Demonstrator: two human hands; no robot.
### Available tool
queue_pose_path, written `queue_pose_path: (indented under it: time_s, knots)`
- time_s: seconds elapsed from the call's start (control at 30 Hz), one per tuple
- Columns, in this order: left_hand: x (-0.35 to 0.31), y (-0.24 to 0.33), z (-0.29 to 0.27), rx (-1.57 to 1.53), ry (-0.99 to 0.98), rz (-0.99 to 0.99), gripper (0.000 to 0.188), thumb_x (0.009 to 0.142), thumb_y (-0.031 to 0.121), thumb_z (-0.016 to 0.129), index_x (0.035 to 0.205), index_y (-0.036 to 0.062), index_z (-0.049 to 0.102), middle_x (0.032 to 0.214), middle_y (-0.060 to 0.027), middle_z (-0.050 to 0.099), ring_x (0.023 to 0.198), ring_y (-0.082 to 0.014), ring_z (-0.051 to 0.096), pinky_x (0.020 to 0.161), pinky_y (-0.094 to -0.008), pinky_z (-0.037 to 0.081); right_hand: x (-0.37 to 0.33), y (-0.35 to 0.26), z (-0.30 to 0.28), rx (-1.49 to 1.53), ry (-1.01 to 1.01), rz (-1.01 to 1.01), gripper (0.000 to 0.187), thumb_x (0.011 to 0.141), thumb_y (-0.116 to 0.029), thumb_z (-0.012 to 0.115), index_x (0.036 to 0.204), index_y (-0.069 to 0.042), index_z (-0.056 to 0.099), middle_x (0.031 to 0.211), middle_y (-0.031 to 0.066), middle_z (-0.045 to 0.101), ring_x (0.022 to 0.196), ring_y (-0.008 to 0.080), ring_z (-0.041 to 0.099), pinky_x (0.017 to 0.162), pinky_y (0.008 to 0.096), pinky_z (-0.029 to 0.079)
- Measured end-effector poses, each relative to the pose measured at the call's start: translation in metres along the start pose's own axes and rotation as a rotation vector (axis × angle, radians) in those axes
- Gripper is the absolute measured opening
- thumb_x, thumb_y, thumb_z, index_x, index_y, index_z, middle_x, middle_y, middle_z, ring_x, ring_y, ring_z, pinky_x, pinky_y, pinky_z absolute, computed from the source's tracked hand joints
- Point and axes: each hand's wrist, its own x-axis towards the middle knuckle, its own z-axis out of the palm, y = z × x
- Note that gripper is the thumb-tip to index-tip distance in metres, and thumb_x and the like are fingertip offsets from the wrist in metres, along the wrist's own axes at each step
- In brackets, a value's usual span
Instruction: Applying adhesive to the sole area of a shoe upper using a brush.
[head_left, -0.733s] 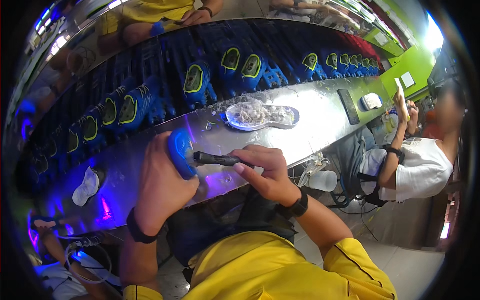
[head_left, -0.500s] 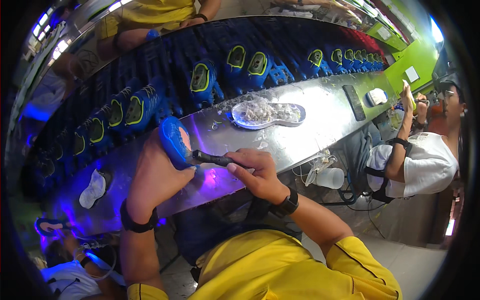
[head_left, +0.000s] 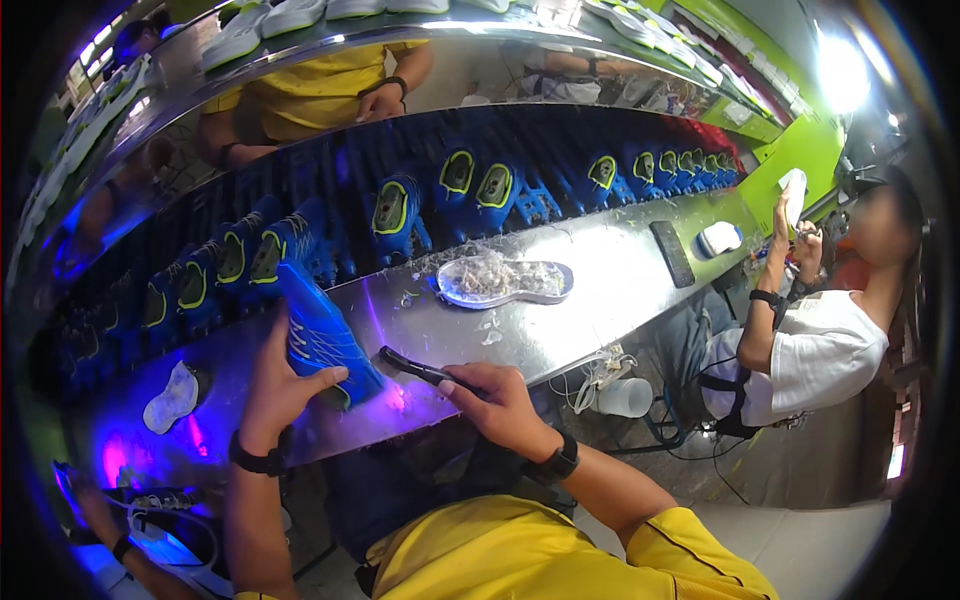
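Observation:
My left hand (head_left: 272, 392) grips a blue shoe (head_left: 325, 328) with pale criss-crossed laces, tilted above the metal table. Its laced top shows, while its underside is hidden. In my right hand (head_left: 505, 408) is a slim black-handled tool (head_left: 415, 367), its tip pointing left toward the shoe but apart from it. What kind of tip it has is too small to tell. Beyond the tool lies a white shoe sole (head_left: 470, 297), covered with pale shreds.
Along the far side of the metal table (head_left: 600, 270), blue shoes (head_left: 397, 207) with yellow-green collars stand on a dark rack. A white sole-shaped piece (head_left: 172, 398) lies at left. A dark bar (head_left: 671, 254) and white shoe part (head_left: 719, 239) lie right, near a co-worker (head_left: 825, 345).
My left hand has turned the shoe over, so its laced top shows instead of its underside. The tool in my right hand has come away from the shoe. The view has shifted.

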Motion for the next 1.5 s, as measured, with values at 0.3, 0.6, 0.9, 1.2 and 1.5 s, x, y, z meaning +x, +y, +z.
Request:
queue_pose_path:
  time_s: [0.3,0.6,0.9,1.2,1.5]
  knots:
    - [-0.061,0.023,0.037,-0.496,-0.041,-0.142,0.100,0.091,0.009,0.081,0.169,-0.0054,0.020,0.158,-0.0126,0.050,0.138,-0.0192,0.054,0.119,-0.0350,0.041,0.001,-0.048,-0.016,-0.182,0.015,-0.142,0.025,0.102,-0.017,0.072,0.117,0.002,0.076,0.082,0.0135,0.066,0.071,0.0232,0.064,0.065,0.0355,0.048]
    - [-0.074,0.036,0.043,-0.516,-0.133,-0.100,0.104,0.090,0.012,0.083,0.168,-0.0082,0.018,0.157,-0.0126,0.050,0.137,-0.0186,0.054,0.119,-0.0342,0.040,-0.014,-0.048,-0.019,-0.290,0.107,-0.234,0.018,0.097,-0.013,0.074,0.109,0.000,0.076,0.074,0.0140,0.063,0.058,0.0274,0.060,0.055,0.0371,0.044]
    - [-0.080,0.031,0.044,-0.547,-0.092,-0.116,0.099,0.089,0.012,0.081,0.168,-0.0066,0.023,0.156,-0.0132,0.052,0.139,-0.0196,0.054,0.119,-0.0345,0.040,-0.026,-0.041,-0.021,-0.168,-0.026,-0.223,0.018,0.097,-0.012,0.074,0.110,0.000,0.077,0.072,0.0137,0.061,0.057,0.0262,0.058,0.055,0.0365,0.044]
    - [-0.069,0.026,0.046,-0.638,0.009,-0.144,0.093,0.089,0.009,0.076,0.168,-0.0007,0.028,0.154,-0.0134,0.055,0.136,-0.0221,0.058,0.119,-0.0364,0.043,-0.037,-0.034,-0.036,-0.075,-0.154,-0.235,0.020,0.096,-0.011,0.074,0.111,0.001,0.078,0.075,0.0156,0.067,0.061,0.0281,0.063,0.059,0.0367,0.049]
    - [-0.055,0.029,0.049,-0.740,0.053,-0.264,0.076,0.099,0.013,0.069,0.166,0.0015,0.035,0.146,-0.0113,0.062,0.128,-0.0211,0.064,0.111,-0.0359,0.051,-0.037,-0.048,-0.060,-0.141,-0.174,-0.241,0.019,0.093,-0.009,0.076,0.108,0.004,0.078,0.075,0.0165,0.068,0.061,0.0309,0.065,0.058,0.0375,0.050]
